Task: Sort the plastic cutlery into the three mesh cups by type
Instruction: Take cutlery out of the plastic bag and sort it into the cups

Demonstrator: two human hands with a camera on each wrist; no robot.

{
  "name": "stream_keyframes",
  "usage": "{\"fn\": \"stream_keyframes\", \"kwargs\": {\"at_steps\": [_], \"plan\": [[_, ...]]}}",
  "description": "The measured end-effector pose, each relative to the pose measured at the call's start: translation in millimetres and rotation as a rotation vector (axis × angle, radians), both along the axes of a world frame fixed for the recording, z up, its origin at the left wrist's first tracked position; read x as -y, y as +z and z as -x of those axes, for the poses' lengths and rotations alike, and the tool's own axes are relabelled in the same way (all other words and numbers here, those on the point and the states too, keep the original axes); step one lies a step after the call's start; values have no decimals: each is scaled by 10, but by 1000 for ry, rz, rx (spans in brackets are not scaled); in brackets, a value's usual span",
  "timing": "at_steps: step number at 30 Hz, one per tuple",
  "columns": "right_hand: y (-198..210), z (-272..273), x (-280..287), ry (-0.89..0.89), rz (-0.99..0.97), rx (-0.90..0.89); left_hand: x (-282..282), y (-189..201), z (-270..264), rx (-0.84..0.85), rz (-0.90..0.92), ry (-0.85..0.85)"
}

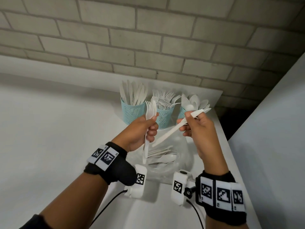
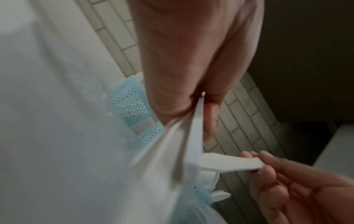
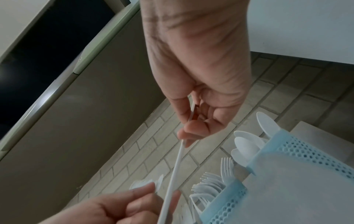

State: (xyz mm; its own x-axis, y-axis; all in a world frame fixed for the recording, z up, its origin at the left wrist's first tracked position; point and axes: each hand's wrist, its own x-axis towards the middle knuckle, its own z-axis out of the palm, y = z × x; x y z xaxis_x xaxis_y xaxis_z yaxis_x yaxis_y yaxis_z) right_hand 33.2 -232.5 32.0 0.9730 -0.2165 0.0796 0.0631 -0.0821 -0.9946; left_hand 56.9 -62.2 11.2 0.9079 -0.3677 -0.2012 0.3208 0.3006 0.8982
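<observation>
Three teal mesh cups stand at the back of the white table: a knife cup [image 1: 132, 111], a fork cup [image 1: 165, 117] and a spoon cup [image 1: 181, 113]. In front of them, my left hand [image 1: 151, 124] grips a small upright bundle of white cutlery [image 1: 149, 109] with fork tines on top. My right hand [image 1: 188, 123] pinches a white knife [image 1: 170, 131] that slants down to the left towards the bundle. The right wrist view shows the knife [image 3: 174, 171] edge-on, with the spoon cup [image 3: 306, 153] and the fork cup [image 3: 226, 201] beside it. The left wrist view is blurred around the bundle [image 2: 193, 136].
Loose white cutlery [image 1: 162, 158] lies in clear plastic wrap on the table [image 1: 66, 129] under my hands. A brick wall [image 1: 148, 38] runs behind the cups. The table's right edge borders a dark gap [image 1: 234, 119] and a white panel [image 1: 272, 129].
</observation>
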Motion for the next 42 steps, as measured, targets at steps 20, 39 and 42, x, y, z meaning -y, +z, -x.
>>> {"fn": "stream_keyframes", "kwargs": {"at_steps": [20, 39, 42], "plan": [[-81, -133, -130, 144, 106, -123, 98, -147, 67, 77, -7, 87], [-104, -207, -183, 125, -9, -137, 80, -189, 44, 21, 65, 210], [-108, -216, -180, 135, -16, -108, 64, -199, 40, 0, 77, 221]]}}
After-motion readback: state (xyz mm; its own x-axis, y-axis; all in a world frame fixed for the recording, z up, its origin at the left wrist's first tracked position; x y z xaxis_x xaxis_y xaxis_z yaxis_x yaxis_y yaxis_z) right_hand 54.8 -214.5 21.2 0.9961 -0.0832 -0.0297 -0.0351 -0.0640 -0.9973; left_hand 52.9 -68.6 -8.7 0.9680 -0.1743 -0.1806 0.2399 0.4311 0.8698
